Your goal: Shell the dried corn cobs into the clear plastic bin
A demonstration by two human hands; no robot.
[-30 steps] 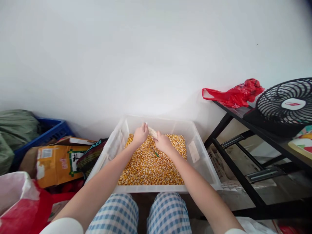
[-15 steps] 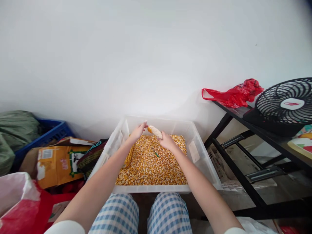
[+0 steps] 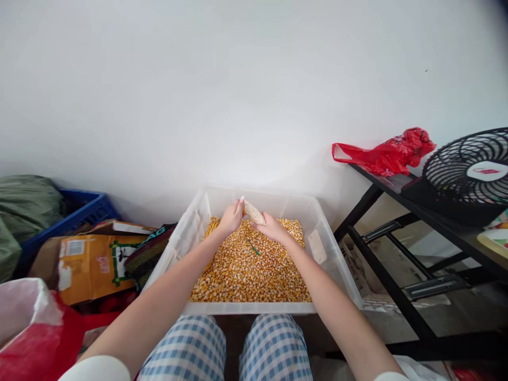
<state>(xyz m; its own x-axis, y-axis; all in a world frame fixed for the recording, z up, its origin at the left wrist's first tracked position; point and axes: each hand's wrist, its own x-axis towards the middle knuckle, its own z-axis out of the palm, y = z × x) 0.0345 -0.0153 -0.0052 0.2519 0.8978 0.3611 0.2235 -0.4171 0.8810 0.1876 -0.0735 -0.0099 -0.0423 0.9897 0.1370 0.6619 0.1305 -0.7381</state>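
Note:
A mostly stripped, pale corn cob [image 3: 254,212] is held between my two hands over the far part of a clear plastic bin [image 3: 270,307]. My left hand [image 3: 232,217] is closed around the cob's left end, its thumb on top. Around the right end, my right hand [image 3: 272,227] is wrapped. Loose yellow and whitish corn kernels [image 3: 246,275] cover the bin's floor below. A thin green-handled tool [image 3: 253,247] lies on the kernels near the middle.
Left of the bin are an orange cardboard box [image 3: 93,270], a mesh bag [image 3: 151,259], a blue crate [image 3: 85,209] and a red-and-white bag [image 3: 37,328]. To the right, a black stand [image 3: 391,190] bears a red plastic bag [image 3: 389,153] and a black fan [image 3: 468,169]. A white wall [image 3: 238,95] rises behind.
My left hand has moved right and closed on the cob's left end, where it was apart before. The right hand still grips the other end.

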